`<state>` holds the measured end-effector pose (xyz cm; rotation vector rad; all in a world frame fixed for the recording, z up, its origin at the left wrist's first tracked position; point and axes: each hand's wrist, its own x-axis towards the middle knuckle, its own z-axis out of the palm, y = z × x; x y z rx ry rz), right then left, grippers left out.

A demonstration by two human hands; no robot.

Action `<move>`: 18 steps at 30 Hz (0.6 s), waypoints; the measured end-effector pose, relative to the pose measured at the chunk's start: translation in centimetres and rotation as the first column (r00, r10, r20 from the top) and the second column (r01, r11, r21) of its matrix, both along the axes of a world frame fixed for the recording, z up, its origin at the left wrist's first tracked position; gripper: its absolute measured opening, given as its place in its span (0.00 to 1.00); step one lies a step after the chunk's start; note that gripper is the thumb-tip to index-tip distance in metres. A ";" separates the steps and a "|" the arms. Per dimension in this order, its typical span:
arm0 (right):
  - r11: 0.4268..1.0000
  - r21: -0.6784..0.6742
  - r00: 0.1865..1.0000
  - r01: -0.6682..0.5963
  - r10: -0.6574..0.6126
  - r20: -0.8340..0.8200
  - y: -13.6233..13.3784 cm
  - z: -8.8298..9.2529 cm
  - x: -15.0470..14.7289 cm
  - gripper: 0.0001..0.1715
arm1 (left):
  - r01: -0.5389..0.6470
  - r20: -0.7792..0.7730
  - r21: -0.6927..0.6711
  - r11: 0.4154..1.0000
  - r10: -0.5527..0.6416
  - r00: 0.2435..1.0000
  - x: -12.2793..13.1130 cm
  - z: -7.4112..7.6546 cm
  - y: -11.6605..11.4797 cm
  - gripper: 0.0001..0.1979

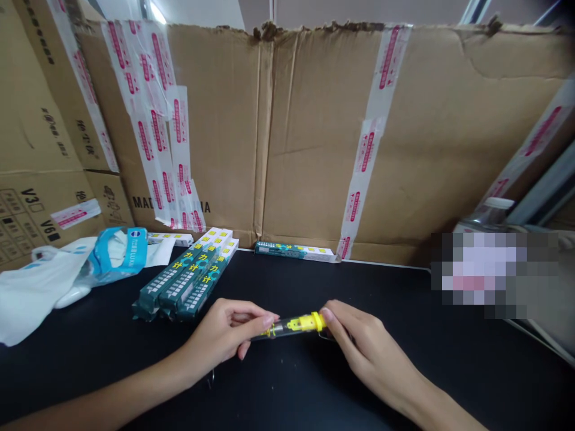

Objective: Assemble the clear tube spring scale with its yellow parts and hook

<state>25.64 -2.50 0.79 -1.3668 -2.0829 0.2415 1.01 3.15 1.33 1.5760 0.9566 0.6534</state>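
Left hand (229,335) and right hand (359,350) each pinch an end of the clear, yellow-capped plastic tube (294,326). The long green cardboard boxes (188,278) lie untouched, far left.

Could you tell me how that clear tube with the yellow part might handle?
Probably stiff: the tube spans straight between the left hand and right hand. Likely light: fingertips alone hold it. Seemingly round, so it may roll.

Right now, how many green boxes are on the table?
5 green boxes: three together by the left hand, one against the cardboard wall, one half hidden behind the blue packet.
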 end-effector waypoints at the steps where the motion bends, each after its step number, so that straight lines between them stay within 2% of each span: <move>1: 1.000 0.000 1.000 -0.007 0.007 0.025 0.0 0.0 0.0 0.23 | 0.020 0.005 0.006 1.000 -0.020 1.000 0.0 -0.1 0.0 0.21; 7: 1.000 -0.003 0.996 -0.024 0.024 0.089 -0.3 -0.2 0.1 0.27 | 0.095 0.036 0.008 0.995 -0.095 0.995 -0.1 -0.4 0.0 0.18; 10: 0.986 0.090 0.989 -0.138 0.132 0.071 -0.7 -0.1 0.5 0.26 | 0.108 0.050 0.004 0.994 -0.108 0.993 -0.1 -0.3 -0.1 0.19; 13: 0.948 0.198 0.967 -0.250 0.236 0.092 -1.0 0.1 0.9 0.23 | 0.113 0.052 -0.019 0.993 -0.112 0.992 -0.2 -0.1 -0.2 0.22; 18: 0.967 0.150 0.979 -0.204 0.201 0.036 -0.9 0.0 0.6 0.20 | 0.106 0.049 -0.032 0.994 -0.105 0.993 -0.5 0.1 -0.2 0.22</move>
